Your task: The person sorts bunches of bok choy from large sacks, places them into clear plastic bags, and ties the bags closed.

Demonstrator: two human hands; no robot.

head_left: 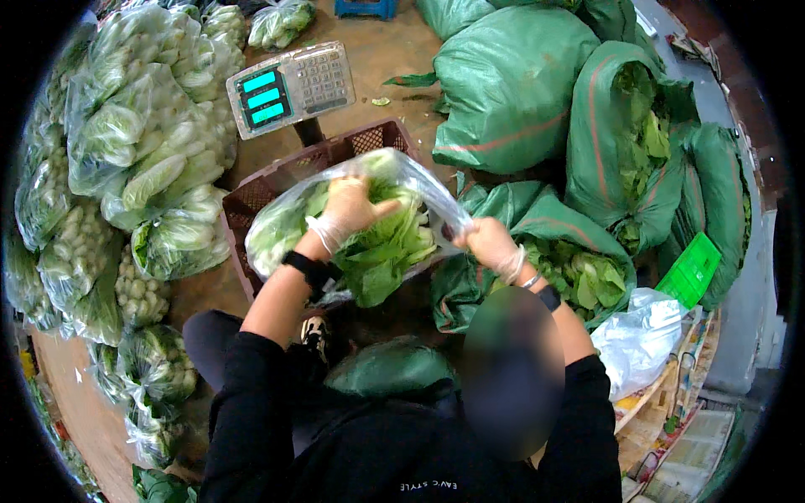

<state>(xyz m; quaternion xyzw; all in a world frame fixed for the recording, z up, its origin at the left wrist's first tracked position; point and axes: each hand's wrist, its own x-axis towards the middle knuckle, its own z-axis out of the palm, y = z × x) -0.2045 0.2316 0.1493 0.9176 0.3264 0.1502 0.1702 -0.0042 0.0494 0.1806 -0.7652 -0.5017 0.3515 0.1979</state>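
Observation:
In the middle, a clear plastic bag [436, 191] filled with pale-stemmed leafy greens [377, 260] rests in a brown plastic crate [251, 180]. My left hand [356, 204], in a thin see-through glove, grips the greens from above at the bag's mouth. Its thumb is spread to the right, and its fingertips are blurred among the stems. Gloved too, my right hand [490, 243] is closed on the bag's right edge and pulls it outward. Some green leaves hang over the near side of the bag.
A scale display [289, 88] stands beyond the crate. Bagged vegetables [151, 117] pile up at left. Green woven sacks [516, 84] crowd the right, an open one [579, 272] holding greens. A white plastic bag [641, 339] and a bright green basket [692, 268] lie at right.

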